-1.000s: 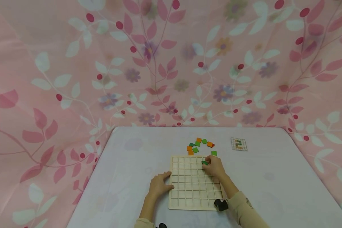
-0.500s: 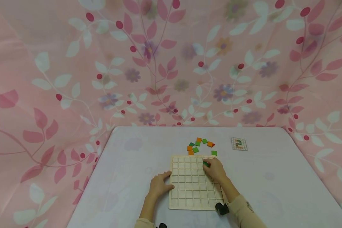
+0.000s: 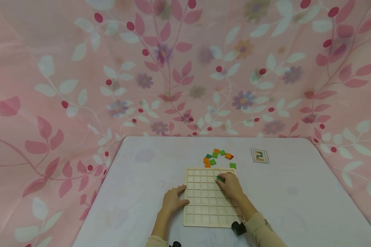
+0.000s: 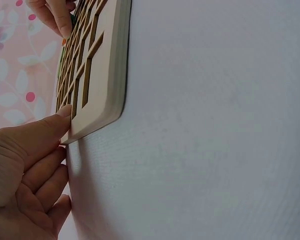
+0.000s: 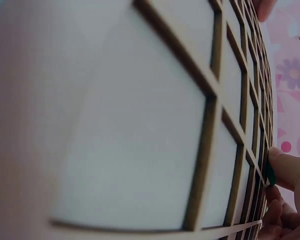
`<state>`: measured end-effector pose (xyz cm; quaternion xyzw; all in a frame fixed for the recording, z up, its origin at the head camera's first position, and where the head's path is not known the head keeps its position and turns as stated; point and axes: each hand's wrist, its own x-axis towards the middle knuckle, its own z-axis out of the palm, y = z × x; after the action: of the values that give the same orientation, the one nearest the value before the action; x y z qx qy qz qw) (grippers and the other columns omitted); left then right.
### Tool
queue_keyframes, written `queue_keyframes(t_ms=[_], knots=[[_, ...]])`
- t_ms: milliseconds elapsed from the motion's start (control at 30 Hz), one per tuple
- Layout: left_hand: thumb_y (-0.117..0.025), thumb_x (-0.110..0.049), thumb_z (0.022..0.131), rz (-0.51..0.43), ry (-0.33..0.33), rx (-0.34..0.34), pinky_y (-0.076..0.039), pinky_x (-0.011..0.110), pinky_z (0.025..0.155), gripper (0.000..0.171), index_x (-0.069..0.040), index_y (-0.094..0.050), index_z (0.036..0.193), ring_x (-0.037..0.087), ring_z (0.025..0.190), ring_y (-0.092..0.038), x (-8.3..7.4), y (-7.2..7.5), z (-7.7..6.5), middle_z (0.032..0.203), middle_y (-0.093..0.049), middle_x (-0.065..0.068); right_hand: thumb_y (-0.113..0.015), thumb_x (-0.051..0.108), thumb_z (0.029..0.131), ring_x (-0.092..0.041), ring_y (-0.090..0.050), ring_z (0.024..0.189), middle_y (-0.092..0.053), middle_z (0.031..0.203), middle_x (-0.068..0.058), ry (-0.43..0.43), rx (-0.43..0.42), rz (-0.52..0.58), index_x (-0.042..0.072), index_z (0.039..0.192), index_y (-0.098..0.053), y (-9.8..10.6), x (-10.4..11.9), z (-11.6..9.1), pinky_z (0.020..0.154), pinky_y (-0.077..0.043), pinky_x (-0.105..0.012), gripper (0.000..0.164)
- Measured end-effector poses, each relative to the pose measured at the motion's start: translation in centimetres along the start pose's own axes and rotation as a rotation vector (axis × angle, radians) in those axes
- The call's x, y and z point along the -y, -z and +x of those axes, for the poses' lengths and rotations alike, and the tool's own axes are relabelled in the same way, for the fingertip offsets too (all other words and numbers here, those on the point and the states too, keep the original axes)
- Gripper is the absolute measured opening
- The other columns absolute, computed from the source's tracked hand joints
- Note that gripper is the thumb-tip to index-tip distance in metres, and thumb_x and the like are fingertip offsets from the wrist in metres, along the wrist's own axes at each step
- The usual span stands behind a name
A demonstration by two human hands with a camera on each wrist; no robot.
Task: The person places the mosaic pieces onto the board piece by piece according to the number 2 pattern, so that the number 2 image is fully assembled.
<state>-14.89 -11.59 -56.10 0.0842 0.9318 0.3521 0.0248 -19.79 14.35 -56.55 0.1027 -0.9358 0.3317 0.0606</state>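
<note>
Between my right hand's (image 3: 231,185) thumb and fingers a small dark green tile (image 3: 219,178) is pinched, over the upper right cells of a pale wooden grid board (image 3: 201,219). In the right wrist view, only the edge of this green tile (image 5: 270,172) shows between thumb and fingers. My left hand (image 3: 172,200) rests at the board's left edge, thumb and fingers spread apart. Its thumb (image 4: 57,119) lies over the rim in the left wrist view, with the other fingers loosely bent beside the edge.
Orange, green and red tiles (image 3: 216,151) lie scattered behind the board, with one lighter green tile (image 3: 233,166) at its back right corner. Farther right lies a small gridded card (image 3: 260,156) with a figure 2. A white cloth covers the table (image 3: 142,178); a floral pink curtain (image 3: 185,68) hangs behind it.
My right hand shifts slightly right, then back left over the board's upper right cells, keeping the green tile pinched. The left hand stays in place at the board's edge.
</note>
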Motion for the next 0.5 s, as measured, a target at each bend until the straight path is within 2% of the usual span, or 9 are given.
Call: queue_keyframes(t_ms=[200, 333, 500], knots=[[-0.082, -0.019, 0.066, -0.006, -0.001, -0.002, -0.045, 0.054, 0.090, 0.059, -0.003, -0.063, 0.120, 0.041, 0.113, -0.056, 0.0, 0.0, -0.1, 0.123, -0.061, 0.014, -0.074, 0.007, 0.078, -0.016, -0.055, 0.071, -0.063, 0.079, -0.007, 0.045, -0.031, 0.057, -0.004, 0.092, -0.073, -0.2, 0.0, 0.0, 0.060, -0.047, -0.028, 0.018], [-0.082, -0.019, 0.066, -0.001, 0.000, -0.002, -0.045, 0.054, 0.090, 0.059, -0.003, -0.063, 0.120, 0.040, 0.113, -0.056, 0.1, -0.1, -0.1, 0.123, -0.061, 0.014, -0.074, 0.004, 0.077, -0.013, -0.051, 0.069, -0.060, 0.080, -0.006, 0.098, -0.016, 0.087, -0.004, 0.090, -0.073, -0.1, -0.3, 0.3, 0.058, -0.044, -0.025, 0.015], [-0.082, -0.019, 0.067, 0.006, 0.006, 0.002, -0.044, 0.053, 0.091, 0.060, -0.003, -0.062, 0.121, 0.039, 0.114, -0.056, 0.1, -0.2, 0.0, 0.124, -0.061, 0.013, -0.074, 0.002, 0.077, -0.011, -0.050, 0.065, -0.063, 0.082, -0.008, 0.184, 0.033, 0.088, -0.004, 0.090, -0.073, 0.2, -0.9, 1.0, 0.055, -0.044, -0.023, 0.014]])
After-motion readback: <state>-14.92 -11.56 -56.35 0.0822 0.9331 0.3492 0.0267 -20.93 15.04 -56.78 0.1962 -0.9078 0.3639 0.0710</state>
